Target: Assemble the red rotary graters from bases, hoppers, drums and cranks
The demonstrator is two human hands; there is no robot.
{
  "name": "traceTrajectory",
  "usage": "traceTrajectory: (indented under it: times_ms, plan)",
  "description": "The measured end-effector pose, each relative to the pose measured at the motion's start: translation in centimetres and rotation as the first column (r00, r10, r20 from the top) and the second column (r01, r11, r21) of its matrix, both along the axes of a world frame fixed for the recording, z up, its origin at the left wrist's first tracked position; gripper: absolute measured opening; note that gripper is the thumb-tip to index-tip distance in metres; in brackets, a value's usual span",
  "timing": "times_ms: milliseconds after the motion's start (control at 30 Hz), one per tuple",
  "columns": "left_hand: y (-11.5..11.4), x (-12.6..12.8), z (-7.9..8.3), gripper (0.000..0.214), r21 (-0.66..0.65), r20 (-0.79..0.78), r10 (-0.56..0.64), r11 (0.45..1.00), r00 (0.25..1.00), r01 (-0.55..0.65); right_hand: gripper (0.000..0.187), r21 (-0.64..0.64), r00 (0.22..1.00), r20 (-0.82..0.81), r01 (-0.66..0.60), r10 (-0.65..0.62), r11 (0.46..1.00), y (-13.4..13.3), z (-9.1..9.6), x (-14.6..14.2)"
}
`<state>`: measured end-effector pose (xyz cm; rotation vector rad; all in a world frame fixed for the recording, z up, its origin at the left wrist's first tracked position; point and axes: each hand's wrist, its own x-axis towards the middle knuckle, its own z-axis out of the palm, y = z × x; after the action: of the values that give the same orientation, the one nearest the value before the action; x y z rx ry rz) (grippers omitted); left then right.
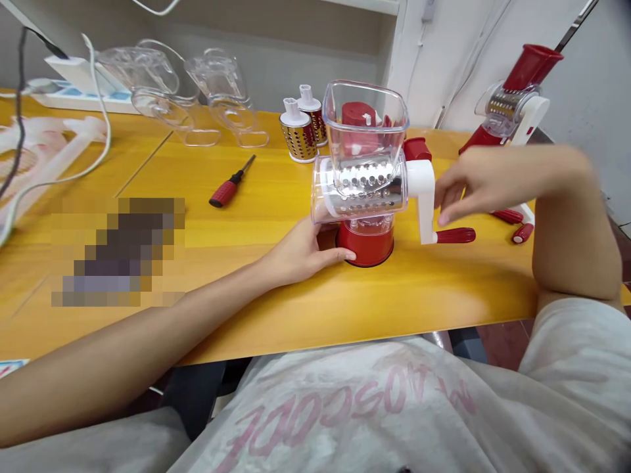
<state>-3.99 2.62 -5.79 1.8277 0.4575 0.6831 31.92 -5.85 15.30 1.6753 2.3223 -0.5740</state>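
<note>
A rotary grater (pixel 365 230) stands upright on the table, with a clear hopper (pixel 367 141) on top and a perforated metal drum (pixel 367 187) inside its clear housing. My left hand (pixel 308 246) is wrapped around the left side of its red base, thumb in front; the other fingers are partly hidden behind it. A white crank (pixel 424 197) with a red handle (pixel 456 235) hangs down on the grater's right side. Just right of this crank is my right hand (pixel 476 180), fingers bent and apart, holding nothing that I can see.
Two perforated drums (pixel 298 135) stand behind the grater. Clear plastic housings (pixel 224 95) are at the back left. A screwdriver (pixel 231 184) lies left of the grater. Another rotary grater (pixel 513 98) stands at the back right. A white cable (pixel 98 98) crosses the left side.
</note>
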Motion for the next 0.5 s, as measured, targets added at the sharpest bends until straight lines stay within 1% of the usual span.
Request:
traceTrajectory:
  times_ms: [33, 67, 100, 133, 167, 200, 267, 333, 400, 433, 500]
  plan:
    - [0.1, 0.0, 0.0, 0.094, 0.009, -0.005, 0.002, 1.0, 1.0, -0.002, 0.044, 0.066, 0.999, -0.003, 0.043, -0.043, 0.997, 0.4, 1.2, 0.2]
    - [0.1, -0.1, 0.0, 0.094, 0.016, -0.009, 0.003, 1.0, 1.0, -0.003, 0.043, 0.158, 0.995, -0.009, 0.103, -0.102, 0.982, 1.1, 2.3, 0.5]
    - [0.2, -0.1, 0.1, 0.095, 0.02, -0.008, 0.004, 1.0, 1.0, -0.004, 0.04, 0.255, 0.987, -0.022, 0.16, -0.159, 0.954, 2.0, 3.0, 0.8]
    - [0.2, -0.1, 0.0, 0.095, 0.023, -0.003, 0.005, 1.0, 1.0, -0.005, 0.039, 0.335, 0.977, -0.047, 0.211, -0.207, 0.918, 3.1, 3.4, 1.1]
    - [0.3, -0.1, 0.0, 0.094, 0.025, 0.003, 0.006, 1.0, 1.0, -0.006, 0.039, 0.391, 0.966, -0.07, 0.256, -0.249, 0.884, 4.3, 3.3, 1.5]
    - [0.3, -0.1, 0.0, 0.094, 0.029, 0.01, 0.006, 1.0, 1.0, -0.006, 0.043, 0.417, 0.953, -0.087, 0.299, -0.29, 0.858, 5.7, 3.0, 1.8]
    - [0.4, 0.0, -0.1, 0.093, 0.04, 0.021, 0.001, 0.999, 1.0, -0.002, 0.06, 0.409, 0.917, -0.082, 0.389, -0.391, 0.826, 8.5, 1.3, 2.4]
    - [0.5, 0.0, -0.2, 0.093, 0.051, 0.024, -0.007, 0.999, 1.0, 0.006, 0.079, 0.343, 0.891, -0.044, 0.438, -0.451, 0.831, 11.1, -1.2, 2.9]
    - [0.5, -0.1, -0.2, 0.092, 0.061, 0.03, -0.015, 0.998, 0.999, 0.014, 0.098, 0.242, 0.868, -0.015, 0.484, -0.496, 0.841, 13.2, -3.7, 3.4]
    - [0.6, -0.1, -0.2, 0.091, 0.064, 0.035, -0.017, 0.998, 0.999, 0.015, 0.101, 0.195, 0.864, -0.013, 0.495, -0.502, 0.847, 14.0, -4.8, 3.7]
    - [0.6, -0.1, -0.3, 0.089, 0.059, 0.039, -0.023, 0.998, 0.999, 0.021, 0.092, 0.112, 0.873, -0.025, 0.486, -0.487, 0.867, 15.1, -6.3, 4.1]
